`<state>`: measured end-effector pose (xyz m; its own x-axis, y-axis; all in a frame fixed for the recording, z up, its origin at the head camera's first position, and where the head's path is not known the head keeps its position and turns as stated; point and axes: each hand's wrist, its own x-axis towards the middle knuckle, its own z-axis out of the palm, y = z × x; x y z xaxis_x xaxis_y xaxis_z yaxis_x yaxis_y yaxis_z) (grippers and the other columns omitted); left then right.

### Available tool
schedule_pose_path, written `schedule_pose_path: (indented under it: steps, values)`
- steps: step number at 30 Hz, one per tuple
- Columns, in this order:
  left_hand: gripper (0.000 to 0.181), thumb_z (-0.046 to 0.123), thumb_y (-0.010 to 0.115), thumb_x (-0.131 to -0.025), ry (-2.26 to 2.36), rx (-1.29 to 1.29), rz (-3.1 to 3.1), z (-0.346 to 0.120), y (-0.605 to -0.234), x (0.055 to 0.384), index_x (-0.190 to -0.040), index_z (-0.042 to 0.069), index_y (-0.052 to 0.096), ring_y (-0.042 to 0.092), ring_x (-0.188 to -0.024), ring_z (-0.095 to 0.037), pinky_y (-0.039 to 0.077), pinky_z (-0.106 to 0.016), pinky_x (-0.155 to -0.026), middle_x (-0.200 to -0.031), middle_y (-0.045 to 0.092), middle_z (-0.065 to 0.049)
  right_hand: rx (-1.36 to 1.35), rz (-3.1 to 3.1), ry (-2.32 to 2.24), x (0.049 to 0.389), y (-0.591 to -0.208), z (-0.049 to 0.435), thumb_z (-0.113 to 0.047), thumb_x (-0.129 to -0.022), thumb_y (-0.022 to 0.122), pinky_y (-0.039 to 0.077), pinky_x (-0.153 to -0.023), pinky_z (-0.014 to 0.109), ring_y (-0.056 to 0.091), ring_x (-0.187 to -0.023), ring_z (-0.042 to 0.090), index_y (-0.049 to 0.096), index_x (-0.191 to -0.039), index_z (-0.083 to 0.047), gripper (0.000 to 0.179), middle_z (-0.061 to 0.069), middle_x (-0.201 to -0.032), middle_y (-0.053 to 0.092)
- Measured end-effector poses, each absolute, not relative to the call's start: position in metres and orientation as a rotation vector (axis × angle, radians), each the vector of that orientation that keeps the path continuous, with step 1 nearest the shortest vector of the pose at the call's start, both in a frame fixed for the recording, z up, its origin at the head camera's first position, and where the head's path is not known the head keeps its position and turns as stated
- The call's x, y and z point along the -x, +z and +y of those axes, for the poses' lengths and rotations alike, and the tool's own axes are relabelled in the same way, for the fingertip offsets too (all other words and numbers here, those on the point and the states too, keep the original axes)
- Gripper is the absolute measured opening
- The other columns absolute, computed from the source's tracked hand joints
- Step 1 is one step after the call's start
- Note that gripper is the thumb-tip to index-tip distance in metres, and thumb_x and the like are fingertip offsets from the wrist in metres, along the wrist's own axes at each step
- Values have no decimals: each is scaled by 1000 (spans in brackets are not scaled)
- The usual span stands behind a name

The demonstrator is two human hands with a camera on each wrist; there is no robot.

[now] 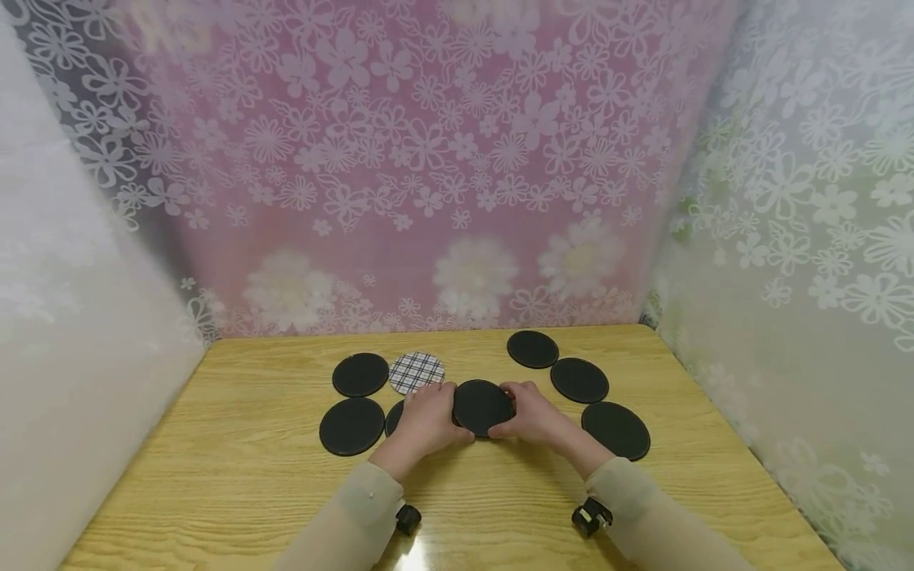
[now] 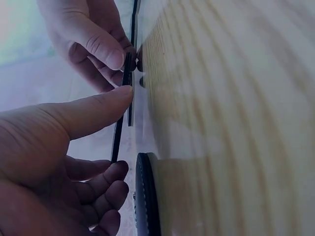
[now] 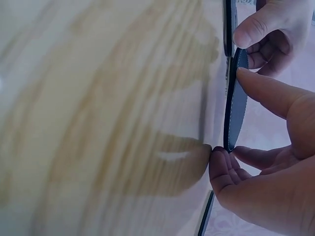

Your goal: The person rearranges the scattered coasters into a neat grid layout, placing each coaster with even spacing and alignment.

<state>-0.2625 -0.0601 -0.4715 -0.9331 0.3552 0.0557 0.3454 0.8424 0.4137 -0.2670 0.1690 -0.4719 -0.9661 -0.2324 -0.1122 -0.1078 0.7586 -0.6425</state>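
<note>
A round black coaster (image 1: 483,408) with a stitched rim is held by both hands, just over the wooden table. My left hand (image 1: 431,420) grips its left edge, thumb at the near side and fingers around the far side. On the opposite edge, my right hand (image 1: 530,414) pinches it the same way. The wrist views show the coaster (image 2: 117,135) edge-on, its rim (image 3: 238,110) between thumbs and fingertips. Another black coaster (image 1: 393,418) lies partly hidden behind my left hand. A checked white coaster (image 1: 417,372) lies just beyond that hand.
Two black coasters lie at the left, one farther back (image 1: 360,374) and one nearer (image 1: 352,426). On the right, a far coaster (image 1: 532,349), a middle one (image 1: 579,380) and a near one (image 1: 616,431) form a slanting row. Flowered curtains (image 1: 457,174) surround the table (image 1: 236,468).
</note>
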Motion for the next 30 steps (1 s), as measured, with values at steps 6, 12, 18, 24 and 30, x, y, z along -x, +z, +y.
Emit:
schedule_pose_path:
  steps: [6,12,18,24,30]
  values:
    - [84,47,100,-81,626,-555,2988,-61,-476,266,-143,1,65,60,-123,-39,45,-59,-103,-134,66,-18,327,2788,-954,267,-472,167,-23,-84,100,51,-110,56,61,-123,36,51,-158,6,93,22,-136,56]
    - [85,50,99,-82,586,-542,2984,-62,-477,266,-144,2,66,59,-123,-39,45,-58,-102,-134,65,-18,378,2803,-910,267,-472,168,-23,-85,100,51,-109,55,61,-121,35,52,-157,5,91,21,-134,58]
    - [82,53,99,-81,563,-549,2980,-64,-476,266,-138,4,70,58,-121,-38,45,-59,-101,-131,65,-16,449,2840,-832,264,-470,169,-25,-83,101,48,-113,56,58,-128,39,59,-152,7,87,22,-137,58]
    - [85,57,98,-79,533,-571,2964,-65,-474,265,-140,5,69,58,-121,-37,44,-60,-104,-132,64,-16,504,2846,-792,260,-467,170,-24,-80,103,48,-113,58,58,-130,44,60,-151,8,89,24,-140,57]
    - [86,56,99,-79,536,-598,2942,-66,-473,263,-142,5,68,57,-121,-37,43,-61,-107,-134,62,-16,528,2839,-754,259,-467,172,-24,-77,105,49,-111,58,60,-124,41,61,-149,8,90,21,-133,57]
